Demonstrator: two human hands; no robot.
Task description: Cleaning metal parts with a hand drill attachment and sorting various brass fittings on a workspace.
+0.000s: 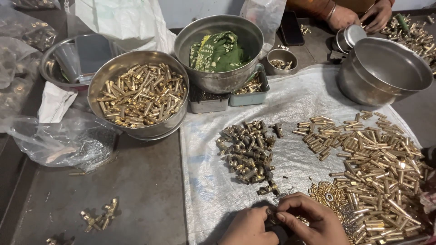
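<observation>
The left hand [249,227] and right hand [313,221] are meeting at the near edge of the white sheet [295,100], fingertips pinching what seems a small brass fitting [271,218], beside the brass tubes [372,168].

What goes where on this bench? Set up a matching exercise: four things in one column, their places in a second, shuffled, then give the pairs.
Things:
1. green cloth
2. empty steel bowl
3. small brass T-shaped fittings
4. hands

Places:
A. on the bare dark table, lower left
B. at the bottom edge, fingers together on a small brass part
C. inside the steel pot at top centre
D. upper right, at the sheet's corner

Pairs: 1-C, 2-D, 3-A, 4-B
</observation>
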